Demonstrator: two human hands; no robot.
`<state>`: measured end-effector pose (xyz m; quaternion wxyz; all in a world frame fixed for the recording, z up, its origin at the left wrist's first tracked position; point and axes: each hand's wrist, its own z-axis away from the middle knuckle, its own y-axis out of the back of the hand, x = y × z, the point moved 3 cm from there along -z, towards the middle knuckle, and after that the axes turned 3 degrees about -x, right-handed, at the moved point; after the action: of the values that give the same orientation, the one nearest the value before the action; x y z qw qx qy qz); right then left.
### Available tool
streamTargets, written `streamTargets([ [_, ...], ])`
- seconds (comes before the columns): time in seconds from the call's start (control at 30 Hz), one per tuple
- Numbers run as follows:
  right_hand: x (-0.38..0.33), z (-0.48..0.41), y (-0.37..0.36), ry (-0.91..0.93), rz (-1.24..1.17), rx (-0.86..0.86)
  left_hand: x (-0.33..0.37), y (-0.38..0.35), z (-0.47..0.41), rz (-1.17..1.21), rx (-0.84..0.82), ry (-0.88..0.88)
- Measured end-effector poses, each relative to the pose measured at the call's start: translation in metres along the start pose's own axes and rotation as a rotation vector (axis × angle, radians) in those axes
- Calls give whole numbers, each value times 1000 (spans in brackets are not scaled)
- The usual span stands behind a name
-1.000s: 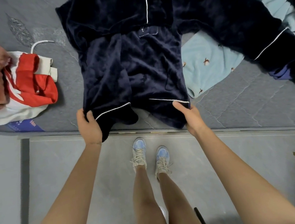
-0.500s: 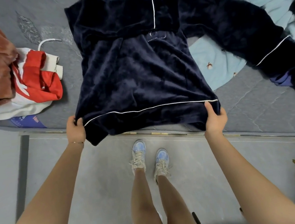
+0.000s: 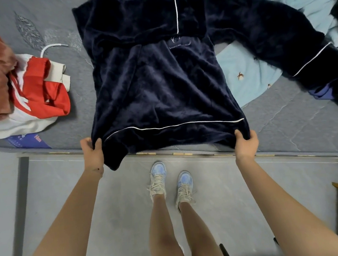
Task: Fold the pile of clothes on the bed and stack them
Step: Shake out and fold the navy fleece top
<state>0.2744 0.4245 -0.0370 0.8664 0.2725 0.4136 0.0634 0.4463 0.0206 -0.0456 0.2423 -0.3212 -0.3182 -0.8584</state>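
Bridging left grip (image 3: 91,154), right grip (image 3: 246,145): top (image 3: 160,84)

This is looking like a bedroom in a home. A bed (image 3: 285,122) with a grey quilted mattress is carrying loose clothes: a navy fleece top (image 3: 161,88) is lying spread over its near edge, and a red-and-white garment (image 3: 40,93) is sitting toward its left end. Pale blue printed bedding (image 3: 246,69) is lying at its far right, and a bare grey floor (image 3: 118,192) is running alongside.
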Motion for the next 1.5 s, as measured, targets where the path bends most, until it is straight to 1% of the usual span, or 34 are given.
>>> streamTargets([
  [0.07,-3,0,5,20,-60,84,3,6,0,4,22,-21],
  [0.13,-5,1,6,33,-65,116,2,10,-2,-49,17,-33],
  [0.23,-2,4,-4,24,35,20,1,4,-1,-189,-30,-33],
  [0.3,3,5,-10,-25,38,-33,-2,-2,-1,-192,-44,3],
  [0.37,3,7,-14,-95,-35,-68,-8,-6,-4,-65,-75,115],
  [0.43,5,8,-17,-181,-182,-135,-15,-8,-5,86,-110,233],
  [0.53,6,12,-21,-313,-443,-255,-30,-10,7,86,-210,329],
  [0.6,5,14,-24,-328,-469,-305,-41,-12,15,109,-211,331],
  [0.73,4,13,-26,-318,-467,-304,-40,-12,24,351,-120,262],
  [0.9,-1,15,-28,-330,-521,-306,-28,-14,26,495,-61,224],
  [1.03,-3,16,-22,-350,-558,-277,-21,-9,32,541,-150,294],
  [1.1,-2,19,-19,-323,-489,-234,-22,-3,33,412,-182,293],
  [1.2,3,18,-18,-183,-172,-147,-29,3,27,49,-149,191],
  [1.3,-2,20,-24,-57,87,-153,-29,4,18,-222,-150,118],
  [1.4,-17,22,-31,171,394,-100,-13,-1,13,-592,-53,-69],
  [1.43,-23,25,-36,270,501,-81,-3,-5,13,-660,-28,-156],
  [1.5,-39,31,-47,441,644,-101,16,-13,9,-742,-45,-287],
])
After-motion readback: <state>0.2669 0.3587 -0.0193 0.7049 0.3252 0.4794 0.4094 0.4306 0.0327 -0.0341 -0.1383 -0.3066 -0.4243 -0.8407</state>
